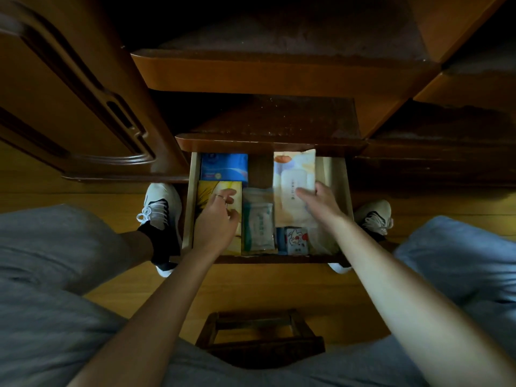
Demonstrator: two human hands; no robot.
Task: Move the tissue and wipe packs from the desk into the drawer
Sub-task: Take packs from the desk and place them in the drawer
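Stool (259,335) nearest. In the open drawer (192,196), left hand (216,219) rests on the yellow pack (208,191), fingers loosely curled, apparently gripping nothing. Right hand (318,203), fingers extended, presses the pale pack (293,174). Blue pack (223,166) lies farthest.

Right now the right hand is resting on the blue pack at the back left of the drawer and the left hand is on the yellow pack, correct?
Not quite. In the head view the right hand rests on the large pale wipe pack on the drawer's right side, not the blue pack. The left hand is on the yellow pack, as you said.
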